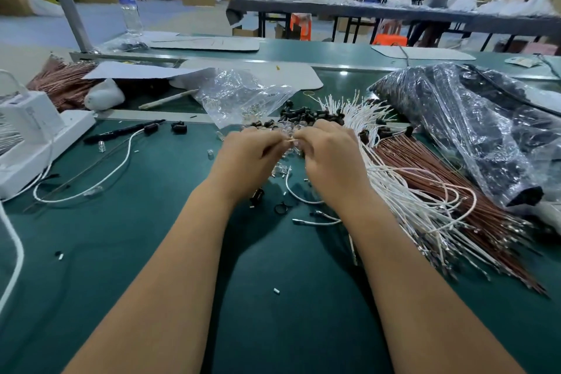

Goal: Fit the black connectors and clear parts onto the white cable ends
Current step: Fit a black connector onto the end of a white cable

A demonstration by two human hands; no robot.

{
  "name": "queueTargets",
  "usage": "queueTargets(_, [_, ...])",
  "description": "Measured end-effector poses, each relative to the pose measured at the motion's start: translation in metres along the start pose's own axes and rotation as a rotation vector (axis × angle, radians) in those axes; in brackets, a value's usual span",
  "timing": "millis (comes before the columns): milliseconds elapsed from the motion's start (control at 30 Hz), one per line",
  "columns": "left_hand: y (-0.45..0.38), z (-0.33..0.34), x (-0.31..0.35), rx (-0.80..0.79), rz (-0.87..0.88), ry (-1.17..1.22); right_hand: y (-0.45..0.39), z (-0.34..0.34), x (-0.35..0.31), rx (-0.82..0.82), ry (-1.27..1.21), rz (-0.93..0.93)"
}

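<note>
Left hand and right hand meet fingertip to fingertip, apparently pinching a small part between them, just before the black connectors.

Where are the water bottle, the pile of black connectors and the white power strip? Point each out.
water bottle (129, 0), head view, on its labelled middle.
pile of black connectors (303, 116), head view, on the heap's centre.
white power strip (65, 133), head view, on its top face.

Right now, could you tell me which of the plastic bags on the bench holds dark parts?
The large crinkled bag on the right, beside the white cables; its contents look black. The smaller bag behind the hands looks clear.
</note>
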State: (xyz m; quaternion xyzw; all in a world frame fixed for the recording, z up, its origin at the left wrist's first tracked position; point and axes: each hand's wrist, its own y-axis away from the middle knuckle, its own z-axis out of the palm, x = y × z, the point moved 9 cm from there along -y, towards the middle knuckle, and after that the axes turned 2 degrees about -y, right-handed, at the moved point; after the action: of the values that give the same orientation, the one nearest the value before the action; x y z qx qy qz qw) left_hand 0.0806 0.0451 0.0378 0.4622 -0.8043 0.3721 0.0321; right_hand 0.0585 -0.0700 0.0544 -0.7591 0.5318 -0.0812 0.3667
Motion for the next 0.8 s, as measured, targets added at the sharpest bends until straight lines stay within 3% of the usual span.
queueTargets(67, [0.0,0.002,-0.012,-0.058,-0.056,0.075,-0.001,-0.006,0.011,0.041,0.014,0.057])
queueTargets(167, [0.001,-0.005,-0.019,-0.015,-0.069,0.124,0.0,-0.009,0.016,0.053,0.108,0.096])
queueTargets(367, [0.001,-0.003,-0.01,-0.045,-0.029,0.065,0.004,0.013,-0.004,-0.138,0.052,-0.01])
queueTargets(500, [0.002,-0.013,-0.03,-0.056,-0.22,0.06,0.004,0.013,0.001,-0.11,0.134,0.038])
queueTargets(567, [0.006,-0.012,-0.046,-0.177,-0.33,-0.024,0.005,0.012,0.008,-0.106,0.104,0.101])
queueTargets(700, [0.023,0.007,-0.055,-0.568,-0.541,-0.028,0.005,0.008,0.009,-0.071,0.087,0.105])
queueTargets(800, [0.028,0.018,-0.047,-0.728,-0.535,-0.03,0.005,0.011,0.008,-0.065,-0.08,0.127])
